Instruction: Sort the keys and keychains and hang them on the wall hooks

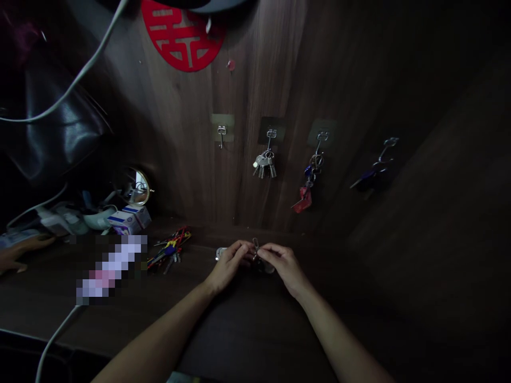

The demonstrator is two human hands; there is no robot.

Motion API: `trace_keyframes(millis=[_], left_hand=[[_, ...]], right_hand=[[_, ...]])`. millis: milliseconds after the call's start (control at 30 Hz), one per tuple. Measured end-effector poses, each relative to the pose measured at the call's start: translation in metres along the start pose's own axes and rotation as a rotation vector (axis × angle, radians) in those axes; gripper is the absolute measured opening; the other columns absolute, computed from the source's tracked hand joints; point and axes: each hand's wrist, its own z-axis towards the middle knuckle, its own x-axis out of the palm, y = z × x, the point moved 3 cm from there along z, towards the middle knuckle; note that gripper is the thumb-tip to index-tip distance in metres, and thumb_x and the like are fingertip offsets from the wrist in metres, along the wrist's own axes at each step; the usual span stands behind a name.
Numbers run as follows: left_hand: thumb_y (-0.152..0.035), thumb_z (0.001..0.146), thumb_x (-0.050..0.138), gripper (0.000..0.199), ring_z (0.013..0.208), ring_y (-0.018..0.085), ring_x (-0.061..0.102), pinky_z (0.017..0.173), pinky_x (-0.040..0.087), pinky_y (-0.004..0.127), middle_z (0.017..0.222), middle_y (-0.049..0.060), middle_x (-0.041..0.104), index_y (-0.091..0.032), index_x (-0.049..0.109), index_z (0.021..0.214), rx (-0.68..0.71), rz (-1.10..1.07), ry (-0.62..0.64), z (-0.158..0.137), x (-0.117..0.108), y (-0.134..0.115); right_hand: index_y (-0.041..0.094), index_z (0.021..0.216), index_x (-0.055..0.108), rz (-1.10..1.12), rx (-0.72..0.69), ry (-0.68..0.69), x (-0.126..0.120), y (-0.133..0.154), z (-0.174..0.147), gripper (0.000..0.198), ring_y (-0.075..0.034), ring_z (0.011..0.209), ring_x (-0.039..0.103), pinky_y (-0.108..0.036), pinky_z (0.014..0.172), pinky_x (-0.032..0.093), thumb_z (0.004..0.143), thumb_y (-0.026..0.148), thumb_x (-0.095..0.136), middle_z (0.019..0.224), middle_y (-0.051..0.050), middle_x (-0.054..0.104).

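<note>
Over the dark wooden surface, my left hand and my right hand come together at a small keychain with a metal clasp. The fingers of both hands are closed on it, the right thumb and forefinger pinching near the clasp. Dark and shiny pieces hang partly hidden below the right fingers. A small silvery object shows beside my left fingers; whether it belongs to the keychain I cannot tell. To the left lies a pile of keys with red, yellow and blue parts.
Wall hooks run above: a bare hook, then silver keys, keys with a red tag and dark keys. Small boxes, a round mirror and a white cable are at left. Another person's hand rests there.
</note>
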Motion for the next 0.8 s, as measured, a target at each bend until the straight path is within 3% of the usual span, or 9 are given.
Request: trace_keyframes(millis=[100, 233, 500, 633, 800], left_hand=[[-0.045, 0.075, 0.060, 0.037, 0.092, 0.018, 0.056, 0.079, 0.044, 0.029, 0.096, 0.005, 0.061, -0.017, 0.058, 0.099, -0.042, -0.030, 0.071, -0.001, 0.004, 0.004], [-0.030, 0.062, 0.076, 0.042, 0.090, 0.016, 0.055, 0.083, 0.042, 0.029, 0.094, 0.003, 0.061, -0.018, 0.059, 0.099, -0.005, -0.029, 0.129, 0.000, 0.009, 0.010], [-0.033, 0.065, 0.074, 0.037, 0.073, 0.013, 0.058, 0.076, 0.045, 0.028, 0.081, 0.002, 0.065, -0.015, 0.062, 0.095, -0.067, -0.148, 0.116, -0.001, 0.008, 0.003], [-0.037, 0.071, 0.068, 0.030, 0.067, 0.012, 0.058, 0.072, 0.046, 0.026, 0.075, 0.003, 0.066, -0.013, 0.065, 0.089, -0.070, -0.137, 0.087, -0.001, 0.008, -0.002], [-0.039, 0.072, 0.067, 0.032, 0.068, 0.013, 0.061, 0.069, 0.046, 0.026, 0.084, 0.006, 0.069, -0.013, 0.065, 0.090, -0.093, -0.139, 0.094, 0.000, 0.006, 0.002]], right_hand=[[0.019, 0.068, 0.068, 0.042, -0.068, -0.084, -0.005, -0.001, 0.002, 0.022, -0.015, 0.069, 0.053, -0.025, 0.063, 0.039, 0.069, 0.041, 0.067, 0.071, 0.000, 0.061], [0.019, 0.067, 0.067, 0.113, -0.035, -0.131, -0.007, -0.003, 0.003, 0.023, -0.015, 0.068, 0.053, -0.026, 0.066, 0.040, 0.067, 0.041, 0.069, 0.066, 0.000, 0.062], [0.017, 0.068, 0.066, 0.460, 0.136, -0.147, -0.003, -0.006, 0.004, 0.024, -0.012, 0.062, 0.056, -0.022, 0.058, 0.042, 0.061, 0.039, 0.075, 0.067, 0.000, 0.065], [0.019, 0.070, 0.064, 0.639, 0.135, -0.146, -0.006, -0.006, 0.005, 0.021, -0.012, 0.064, 0.058, -0.021, 0.057, 0.045, 0.063, 0.035, 0.075, 0.073, 0.000, 0.068], [0.020, 0.071, 0.061, 0.749, 0.066, -0.212, -0.015, -0.002, 0.006, 0.021, -0.013, 0.067, 0.061, -0.024, 0.062, 0.049, 0.062, 0.032, 0.077, 0.067, 0.001, 0.067]])
